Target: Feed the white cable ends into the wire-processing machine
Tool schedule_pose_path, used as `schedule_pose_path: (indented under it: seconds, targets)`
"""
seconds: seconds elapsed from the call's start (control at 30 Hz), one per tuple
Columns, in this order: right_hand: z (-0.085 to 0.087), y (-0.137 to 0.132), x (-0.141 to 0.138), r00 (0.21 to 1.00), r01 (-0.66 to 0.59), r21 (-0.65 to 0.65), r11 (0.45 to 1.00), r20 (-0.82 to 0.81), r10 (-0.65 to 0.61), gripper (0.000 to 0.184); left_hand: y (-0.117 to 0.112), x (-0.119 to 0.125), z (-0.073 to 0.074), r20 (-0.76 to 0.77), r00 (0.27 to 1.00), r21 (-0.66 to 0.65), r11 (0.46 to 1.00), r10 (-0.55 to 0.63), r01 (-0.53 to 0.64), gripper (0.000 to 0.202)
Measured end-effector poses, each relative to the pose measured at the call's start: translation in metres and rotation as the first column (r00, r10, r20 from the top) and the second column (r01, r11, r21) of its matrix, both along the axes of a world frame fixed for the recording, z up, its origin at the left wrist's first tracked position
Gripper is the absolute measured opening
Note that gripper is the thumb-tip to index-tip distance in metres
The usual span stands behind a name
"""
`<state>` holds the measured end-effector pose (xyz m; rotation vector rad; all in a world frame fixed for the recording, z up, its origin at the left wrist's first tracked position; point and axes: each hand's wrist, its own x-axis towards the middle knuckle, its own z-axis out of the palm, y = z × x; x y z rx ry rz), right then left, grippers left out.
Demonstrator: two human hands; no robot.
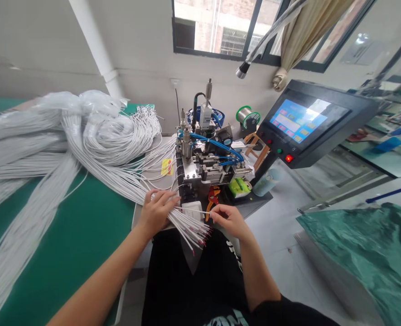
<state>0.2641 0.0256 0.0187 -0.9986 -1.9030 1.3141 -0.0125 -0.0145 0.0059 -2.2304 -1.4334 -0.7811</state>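
Observation:
My left hand point(158, 210) is closed over a bundle of thin white cables point(186, 225) at the near edge of a small machine's base. The cables' red and white stripped ends fan out over my lap. My right hand point(228, 218) pinches a single white cable point(196, 211) that runs left toward the bundle. Both hands sit just in front of the small soldering machine point(207, 156) with blue air hoses.
A large heap of white cables point(84, 136) lies on the green table point(67, 244) at left. A touchscreen panel point(302, 120) with red and green buttons stands at right. Orange pliers point(212, 198), a solder spool point(246, 117) and a green bag point(363, 244) are nearby.

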Motion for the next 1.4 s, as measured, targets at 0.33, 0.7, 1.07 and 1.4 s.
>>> schedule_pose_path:
  seconds: [0.33,0.7,1.07,1.4]
  targets:
    - [-0.013,0.019,-0.027,0.947,0.261,-0.050,0.964,-0.179,-0.265,0.028,-0.005,0.001,0.006,0.054,0.990,0.055,0.990,-0.132,0.129,0.018]
    - [-0.008,0.027,-0.068,0.841,0.343,-0.241,0.908,-0.351,-0.411,0.040,0.001,0.003,-0.004,0.095,0.989,-0.012,0.993,-0.114,0.116,0.010]
    - [-0.012,0.045,-0.056,0.918,0.183,-0.313,0.932,-0.285,-0.276,0.025,0.002,0.004,-0.004,0.054,0.998,-0.042,0.999,-0.025,0.027,0.010]
    - [-0.029,0.055,-0.057,0.963,0.255,0.152,0.955,0.055,-0.266,0.028,0.002,0.003,-0.005,0.017,1.000,0.013,1.000,0.013,-0.013,0.018]
